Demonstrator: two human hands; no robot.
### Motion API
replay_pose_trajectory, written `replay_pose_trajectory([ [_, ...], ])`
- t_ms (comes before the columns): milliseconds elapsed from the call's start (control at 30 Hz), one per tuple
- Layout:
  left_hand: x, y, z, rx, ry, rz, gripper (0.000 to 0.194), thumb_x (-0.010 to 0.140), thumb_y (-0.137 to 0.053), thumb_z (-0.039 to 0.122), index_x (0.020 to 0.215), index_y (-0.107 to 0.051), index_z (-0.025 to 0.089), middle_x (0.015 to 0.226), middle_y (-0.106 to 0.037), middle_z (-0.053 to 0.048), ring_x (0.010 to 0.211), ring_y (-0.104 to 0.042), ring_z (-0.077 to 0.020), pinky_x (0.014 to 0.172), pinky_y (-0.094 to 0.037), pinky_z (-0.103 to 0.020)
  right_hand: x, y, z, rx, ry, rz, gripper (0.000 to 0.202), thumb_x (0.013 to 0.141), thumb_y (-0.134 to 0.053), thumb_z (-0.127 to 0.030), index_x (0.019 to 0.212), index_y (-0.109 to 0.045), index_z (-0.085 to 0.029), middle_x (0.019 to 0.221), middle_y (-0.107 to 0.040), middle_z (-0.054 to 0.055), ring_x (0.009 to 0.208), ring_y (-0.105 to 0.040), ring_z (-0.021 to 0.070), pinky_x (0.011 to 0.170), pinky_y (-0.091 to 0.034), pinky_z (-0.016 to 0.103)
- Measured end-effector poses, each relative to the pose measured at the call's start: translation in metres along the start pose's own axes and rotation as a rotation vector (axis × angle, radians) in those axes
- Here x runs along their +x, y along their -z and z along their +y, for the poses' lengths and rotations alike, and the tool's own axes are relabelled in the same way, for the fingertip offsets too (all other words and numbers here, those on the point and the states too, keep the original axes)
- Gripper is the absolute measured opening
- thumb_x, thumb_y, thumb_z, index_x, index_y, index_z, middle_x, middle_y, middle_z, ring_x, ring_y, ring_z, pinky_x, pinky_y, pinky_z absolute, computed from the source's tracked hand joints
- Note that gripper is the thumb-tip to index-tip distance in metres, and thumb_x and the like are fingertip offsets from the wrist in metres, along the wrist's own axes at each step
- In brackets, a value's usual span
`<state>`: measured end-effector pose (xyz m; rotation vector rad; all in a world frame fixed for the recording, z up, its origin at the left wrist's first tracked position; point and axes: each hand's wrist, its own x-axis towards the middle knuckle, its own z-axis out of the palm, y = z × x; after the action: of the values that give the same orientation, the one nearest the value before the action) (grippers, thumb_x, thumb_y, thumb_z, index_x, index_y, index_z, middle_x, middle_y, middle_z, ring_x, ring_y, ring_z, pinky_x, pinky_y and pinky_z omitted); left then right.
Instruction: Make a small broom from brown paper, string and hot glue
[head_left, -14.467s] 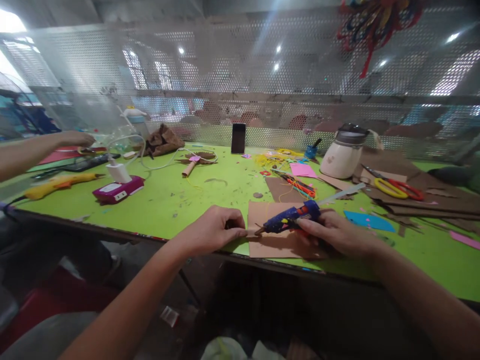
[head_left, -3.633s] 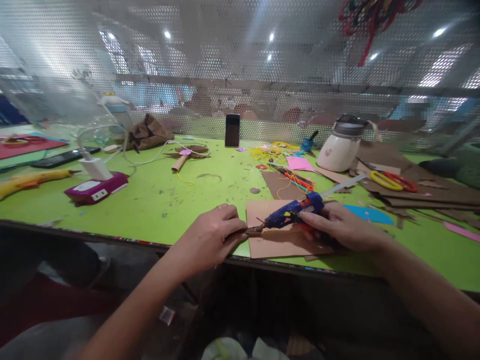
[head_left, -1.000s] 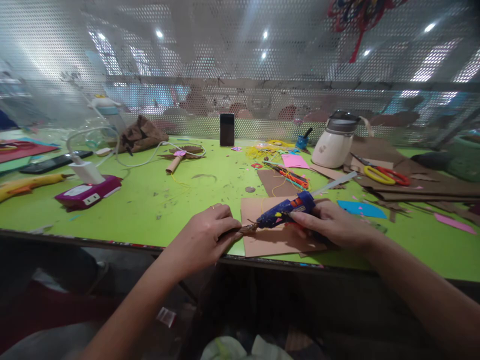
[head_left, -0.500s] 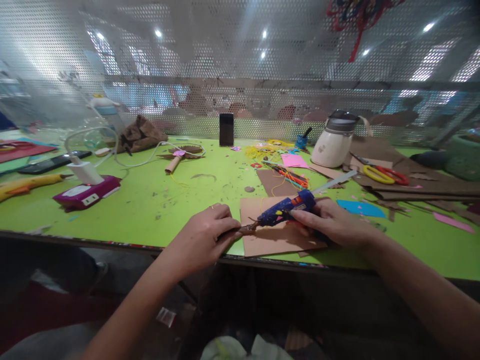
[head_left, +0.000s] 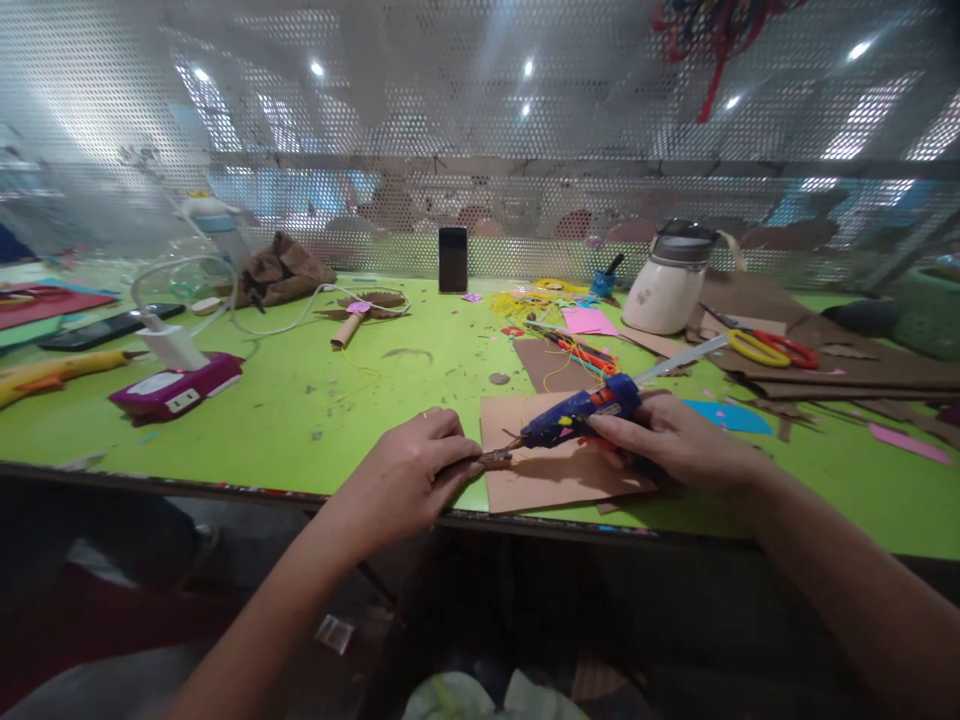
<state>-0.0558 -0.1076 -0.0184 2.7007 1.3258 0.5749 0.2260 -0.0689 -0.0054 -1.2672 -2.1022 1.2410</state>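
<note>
My right hand (head_left: 675, 440) is wrapped round a blue glue gun (head_left: 581, 412), with a clear glue stick (head_left: 686, 353) jutting from its back end. The gun's nozzle points left and down at a small brown strip (head_left: 496, 457); whether it touches the strip I cannot tell. My left hand (head_left: 420, 462) pinches the strip's left end at the table's front edge, and its fingers hide part of it. Beneath the strip and the gun lies a tan cardboard sheet (head_left: 570, 480).
Red-and-yellow scissors (head_left: 772, 350) rest on brown paper (head_left: 847, 375) at the right, near a white kettle (head_left: 664, 285). A phone (head_left: 453, 262) stands at the back. On the left are a purple power adapter (head_left: 180, 385) and a yellow glue gun (head_left: 64, 373).
My right hand has shifted the glue gun slightly right and up, drawing its nozzle back along the brown strip. My left hand has stayed in place.
</note>
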Motion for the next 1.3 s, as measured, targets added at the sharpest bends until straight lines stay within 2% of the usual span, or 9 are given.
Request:
replay_pose_trajectory([
  [133, 0.000, 0.000, 0.000, 0.000, 0.004, 0.000, 0.027, 0.091, -0.043, 0.029, 0.092, -0.067, 0.017, 0.079, -0.051, -0.006, 0.075, -0.049, -0.0155, 0.065, -0.037, -0.025, 0.001, 0.001, 0.001, -0.009, 0.014, -0.029, 0.050, 0.083, -0.046, -0.059, 0.055, -0.048, -0.018, 0.045, -0.046, -0.002, 0.041, -0.042, 0.0085, 0.040, -0.029, 0.022],
  [400, -0.002, 0.000, -0.001, -0.001, -0.001, -0.005, 0.027, 0.091, -0.043, 0.030, 0.095, -0.067, 0.018, 0.080, -0.052, -0.006, 0.076, -0.049, -0.0155, 0.065, -0.036, -0.025, -0.001, 0.002, 0.002, -0.002, -0.010, 0.002, 0.051, 0.082, -0.047, -0.061, 0.055, -0.048, -0.017, 0.046, -0.047, -0.002, 0.041, -0.043, 0.0086, 0.040, -0.029, 0.022],
  [667, 0.006, 0.004, 0.000, -0.075, 0.029, -0.033, 0.031, 0.092, -0.043, 0.035, 0.098, -0.069, 0.021, 0.079, -0.054, -0.005, 0.075, -0.052, -0.0145, 0.066, -0.038, -0.024, -0.002, 0.001, 0.002, -0.024, 0.024, 0.031, 0.050, 0.080, -0.048, -0.062, 0.057, -0.050, -0.017, 0.049, -0.046, -0.001, 0.044, -0.040, 0.0091, 0.040, -0.027, 0.022],
  [933, 0.019, 0.016, -0.006, -0.210, 0.131, -0.177, 0.030, 0.087, -0.050, 0.039, 0.095, -0.071, 0.019, 0.082, -0.064, -0.005, 0.075, -0.056, -0.0149, 0.065, -0.039, -0.022, -0.002, -0.004, 0.000, -0.130, 0.104, 0.032, 0.042, 0.085, -0.046, -0.055, 0.066, -0.055, -0.018, 0.052, -0.044, -0.002, 0.047, -0.038, 0.0103, 0.041, -0.026, 0.022],
  [1100, 0.026, 0.023, -0.007, -0.316, 0.188, -0.274, 0.038, 0.082, -0.052, 0.048, 0.090, -0.072, 0.016, 0.074, -0.065, -0.003, 0.067, -0.054, -0.0137, 0.061, -0.038, -0.022, -0.002, -0.005, 0.000, -0.166, 0.111, 0.061, 0.041, 0.085, -0.045, -0.055, 0.073, -0.060, -0.018, 0.053, -0.044, -0.001, 0.048, -0.038, 0.0111, 0.042, -0.025, 0.023],
  [1300, 0.028, 0.025, -0.007, -0.350, 0.209, -0.296, 0.042, 0.081, -0.052, 0.051, 0.089, -0.071, 0.015, 0.072, -0.064, -0.003, 0.066, -0.052, -0.0134, 0.060, -0.038, -0.021, -0.003, -0.006, -0.005, -0.239, 0.165, 0.091, 0.040, 0.086, -0.045, -0.052, 0.073, -0.060, -0.018, 0.053, -0.045, -0.002, 0.047, -0.038, 0.0110, 0.041, -0.027, 0.023],
])
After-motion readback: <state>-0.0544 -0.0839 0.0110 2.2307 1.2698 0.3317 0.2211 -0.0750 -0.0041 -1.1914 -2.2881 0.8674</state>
